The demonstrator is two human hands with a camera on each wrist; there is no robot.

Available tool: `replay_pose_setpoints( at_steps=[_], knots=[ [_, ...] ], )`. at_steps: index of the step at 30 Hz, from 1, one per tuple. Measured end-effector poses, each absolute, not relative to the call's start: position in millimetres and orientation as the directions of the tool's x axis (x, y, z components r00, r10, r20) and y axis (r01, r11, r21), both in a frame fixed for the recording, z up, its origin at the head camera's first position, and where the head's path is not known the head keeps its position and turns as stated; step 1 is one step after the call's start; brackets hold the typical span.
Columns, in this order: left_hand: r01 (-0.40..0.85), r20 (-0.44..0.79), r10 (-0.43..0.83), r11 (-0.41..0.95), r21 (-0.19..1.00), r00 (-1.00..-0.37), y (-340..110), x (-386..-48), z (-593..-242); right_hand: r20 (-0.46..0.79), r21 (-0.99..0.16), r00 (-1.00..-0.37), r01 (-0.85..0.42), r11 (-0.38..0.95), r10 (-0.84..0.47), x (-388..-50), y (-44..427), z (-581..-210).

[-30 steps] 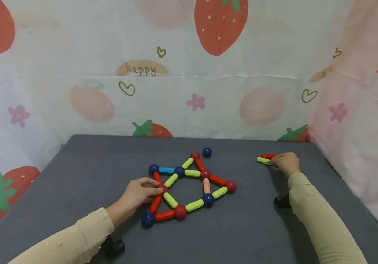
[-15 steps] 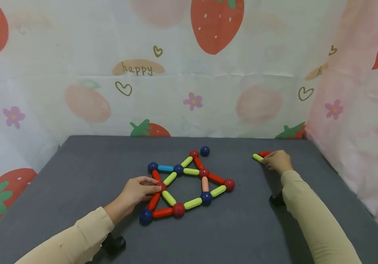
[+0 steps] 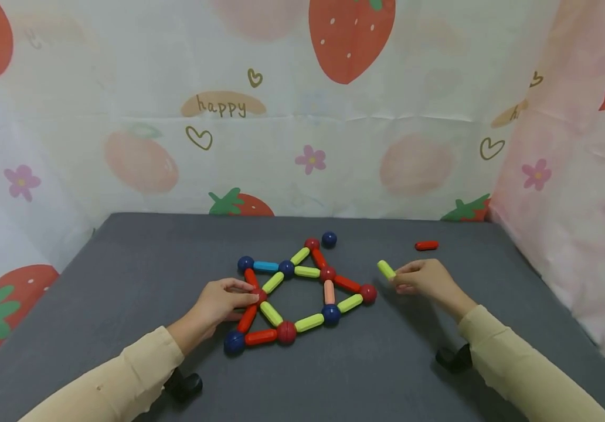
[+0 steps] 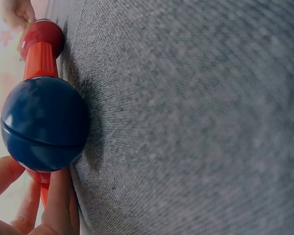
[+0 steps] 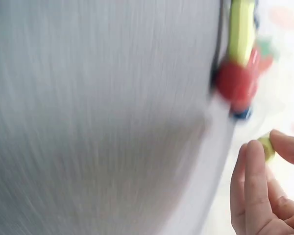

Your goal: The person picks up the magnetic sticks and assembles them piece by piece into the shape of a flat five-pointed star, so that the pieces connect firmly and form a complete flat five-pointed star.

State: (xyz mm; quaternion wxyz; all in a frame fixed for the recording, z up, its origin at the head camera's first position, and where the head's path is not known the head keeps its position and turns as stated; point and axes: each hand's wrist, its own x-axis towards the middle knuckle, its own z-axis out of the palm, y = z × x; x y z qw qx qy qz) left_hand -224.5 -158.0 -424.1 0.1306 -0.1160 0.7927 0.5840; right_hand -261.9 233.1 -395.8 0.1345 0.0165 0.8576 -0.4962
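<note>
A flat frame of magnetic rods and balls lies on the dark table, made of yellow-green, red, blue and pink rods (image 3: 329, 291) joined by red and navy balls. My left hand (image 3: 217, 306) holds the red ball (image 3: 261, 296) at the frame's left corner between thumb and fingers. In the left wrist view a navy ball (image 4: 45, 123) covers most of that grip. Right of the frame, my right hand (image 3: 431, 282) pinches one end of a yellow-green magnetic rod (image 3: 385, 269), raised off the table. The right wrist view shows this rod (image 5: 267, 150) end-on between thumb and fingers.
A loose red rod (image 3: 426, 245) lies at the back right of the table (image 3: 387, 375). One navy ball (image 3: 329, 239) sits beside the frame's top red ball (image 3: 311, 244). Behind the table hangs a strawberry-print cloth (image 3: 281, 158); a black wrist mount (image 3: 454, 358) shows under the right sleeve.
My right hand has picked up the yellow-green rod from beside the red one and carried it left, toward the frame. My left hand stays on the red ball.
</note>
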Motion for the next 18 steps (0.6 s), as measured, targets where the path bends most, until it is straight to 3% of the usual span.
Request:
replay_pose_setpoints(
  at_steps=[7,18],
  knots=[
    [-0.340,-0.346,-0.031,0.294,0.894,-0.938,-158,-225,-425,-0.272,-0.861,-0.939,0.140,0.489,-0.210,-224,200,-395],
    [-0.336,-0.343,-0.030,0.298,0.893,-0.939,-158,-226,-425,-0.355,-0.865,-0.873,0.170,0.473,-0.335,-201,162,-405]
  ],
)
